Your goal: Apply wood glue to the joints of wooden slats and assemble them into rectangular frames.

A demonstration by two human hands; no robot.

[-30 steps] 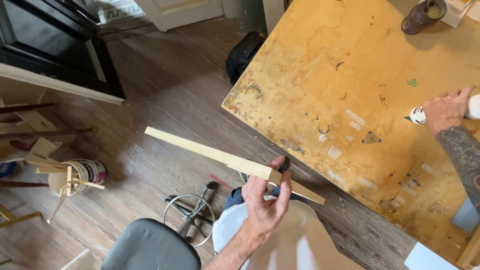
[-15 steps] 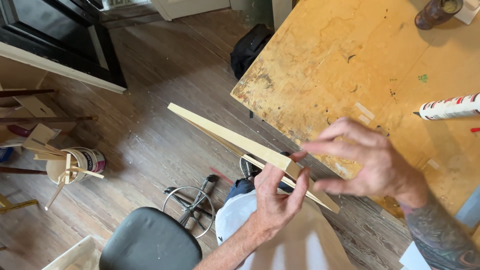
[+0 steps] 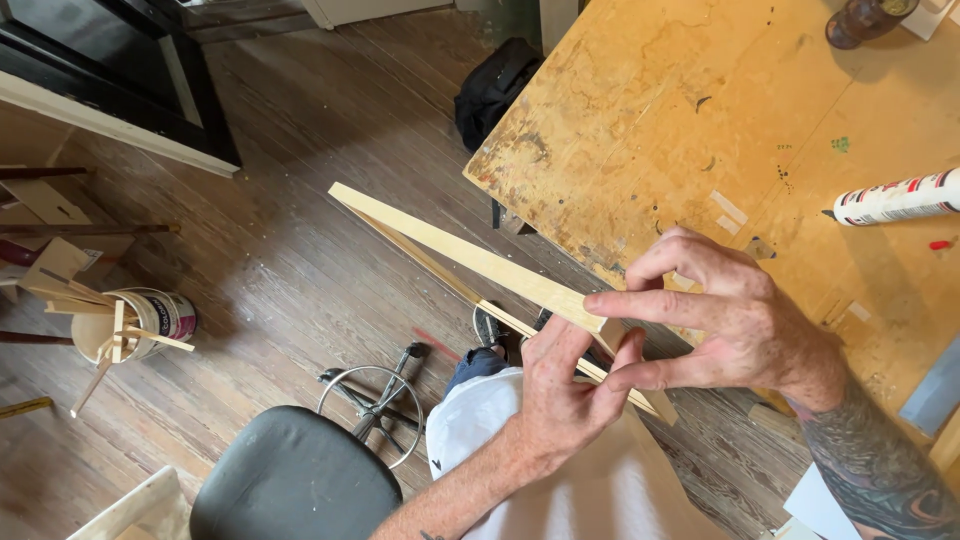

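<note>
Presently on view, item by item:

Wooden strip (image 3: 450, 245) — long, pale, flat; it runs from upper left above the floor down to the right, where both hands meet on it, in front of the person's lap and just off the near edge of the workbench (image 3: 720, 90). A thinner edge or second strip shows beneath it; which one cannot be told.

Left hand (image 3: 560, 390) — comes up from below, fingers closed against the underside of the strip, gripping it.

Right hand (image 3: 730, 325) — reaches in from the right, tattooed forearm behind it; forefinger stretched along the strip's top face, thumb under, pinching the strip narrowly.

Workbench — yellowish, stained and scuffed top, with bits of tape.

Caulk tube (image 3: 895, 198) — white, lying on the bench, well apart from the hands.

Brown jar (image 3: 862, 20) — at the bench's far edge.

Black stool (image 3: 295, 485) — padded seat, metal foot ring, just left of the person's knees.

Bucket (image 3: 140, 320) — pale, on the plank floor at left, holding wooden offcuts.

Black bag (image 3: 495, 85) — on the floor beside the bench corner.
</note>
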